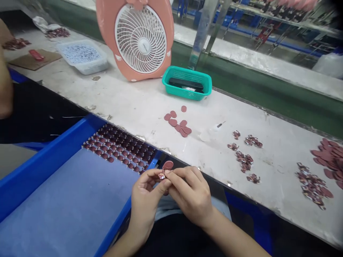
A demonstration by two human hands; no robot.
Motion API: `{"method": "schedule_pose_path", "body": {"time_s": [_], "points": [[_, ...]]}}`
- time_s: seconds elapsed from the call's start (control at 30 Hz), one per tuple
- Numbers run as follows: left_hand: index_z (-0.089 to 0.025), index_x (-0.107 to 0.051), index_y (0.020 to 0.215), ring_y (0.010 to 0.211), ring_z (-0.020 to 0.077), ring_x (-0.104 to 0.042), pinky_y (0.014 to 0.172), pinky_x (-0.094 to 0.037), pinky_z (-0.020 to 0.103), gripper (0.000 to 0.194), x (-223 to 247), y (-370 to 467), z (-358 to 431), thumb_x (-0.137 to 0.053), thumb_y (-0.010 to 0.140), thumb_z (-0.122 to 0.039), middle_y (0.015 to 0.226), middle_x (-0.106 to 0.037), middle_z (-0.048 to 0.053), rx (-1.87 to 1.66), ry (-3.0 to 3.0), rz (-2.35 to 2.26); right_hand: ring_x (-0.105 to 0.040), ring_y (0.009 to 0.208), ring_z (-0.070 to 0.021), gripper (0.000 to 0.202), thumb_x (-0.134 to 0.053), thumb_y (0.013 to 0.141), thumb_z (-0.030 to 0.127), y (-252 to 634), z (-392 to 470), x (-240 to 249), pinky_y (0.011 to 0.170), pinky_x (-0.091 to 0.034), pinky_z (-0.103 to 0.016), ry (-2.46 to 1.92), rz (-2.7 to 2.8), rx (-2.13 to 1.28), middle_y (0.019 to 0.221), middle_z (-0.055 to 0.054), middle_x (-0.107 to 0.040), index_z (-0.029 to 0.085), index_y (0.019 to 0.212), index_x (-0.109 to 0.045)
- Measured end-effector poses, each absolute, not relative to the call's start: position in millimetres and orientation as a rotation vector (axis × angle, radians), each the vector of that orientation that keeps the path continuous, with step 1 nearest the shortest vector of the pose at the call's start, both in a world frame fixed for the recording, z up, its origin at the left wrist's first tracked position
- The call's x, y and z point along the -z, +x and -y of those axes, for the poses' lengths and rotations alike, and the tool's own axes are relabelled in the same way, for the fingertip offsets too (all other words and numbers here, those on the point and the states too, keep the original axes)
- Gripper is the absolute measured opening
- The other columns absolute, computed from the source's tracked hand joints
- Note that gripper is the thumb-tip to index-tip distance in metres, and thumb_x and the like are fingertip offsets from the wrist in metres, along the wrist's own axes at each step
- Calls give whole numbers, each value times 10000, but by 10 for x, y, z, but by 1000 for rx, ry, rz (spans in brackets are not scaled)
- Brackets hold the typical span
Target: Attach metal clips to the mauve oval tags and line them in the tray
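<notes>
Both hands (146,194) (191,196) pinch a reddish oval piece (168,165) beside a worn white workbench (144,107) bearing a fan (144,45).

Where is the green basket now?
The green basket stands on the table, upper centre of the head view, right of the orange fan, beyond some red ovals.

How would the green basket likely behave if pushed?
The basket would probably slide rather than tip, being low and wide. Its perforated build suggests something light and slightly flexible. The black thing inside might shift, since nothing visible fastens it.
</notes>
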State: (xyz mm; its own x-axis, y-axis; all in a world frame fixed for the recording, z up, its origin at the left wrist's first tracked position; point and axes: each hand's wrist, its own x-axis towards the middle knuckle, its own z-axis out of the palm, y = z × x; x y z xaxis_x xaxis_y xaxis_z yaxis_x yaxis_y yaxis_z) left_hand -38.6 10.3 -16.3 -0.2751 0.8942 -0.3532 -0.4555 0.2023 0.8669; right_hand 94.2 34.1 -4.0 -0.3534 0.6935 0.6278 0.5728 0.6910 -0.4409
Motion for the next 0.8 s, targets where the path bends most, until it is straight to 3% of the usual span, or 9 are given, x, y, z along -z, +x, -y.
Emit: {"method": "schedule_pose_path", "body": {"time_s": [0.23,0.43,0.63,0.8], "points": [[-221,-729,818,769,169,-699,590,-573,205,293,208,-612,-104,-892,658,-405,871,-767,20,-1431,410,-1365,-626,773,-178,233,-632,920,96,692,-394,67,701,-542,-324,-942,2097,-376,935,-73,-737,162,1143,-658],[-221,-684,1043,949,254,-700,676,-590,310,425,629,-1303,-165,-703,793,-565,1017,-745,71,-1258,660,-1928,-636,733,-179,277,-673,846,26,779,-265,-20,638,-545,-306,-721,2161,-378,869,-91,-745,97,1113,-655],[-248,-770,923,966,300,-664,877,-495,418,285,1256,-2244,-299,-618,854,-480,1053,-749,79,-773,950,-2291,-611,736,-187,264,-644,848,-19,1000,-258,120,639,-559,-316,-907,2146,-345,866,-94,-733,115,1075,-665],[-235,-740,1074,976,336,-662,810,-486,422,385,1489,-2479,-396,-574,871,-517,1056,-754,112,-425,1080,-2386,-603,748,-188,250,-643,857,-13,1088,-268,187,642,-565,-323,-981,2164,-286,862,-93,-726,117,1071,-656]]}}
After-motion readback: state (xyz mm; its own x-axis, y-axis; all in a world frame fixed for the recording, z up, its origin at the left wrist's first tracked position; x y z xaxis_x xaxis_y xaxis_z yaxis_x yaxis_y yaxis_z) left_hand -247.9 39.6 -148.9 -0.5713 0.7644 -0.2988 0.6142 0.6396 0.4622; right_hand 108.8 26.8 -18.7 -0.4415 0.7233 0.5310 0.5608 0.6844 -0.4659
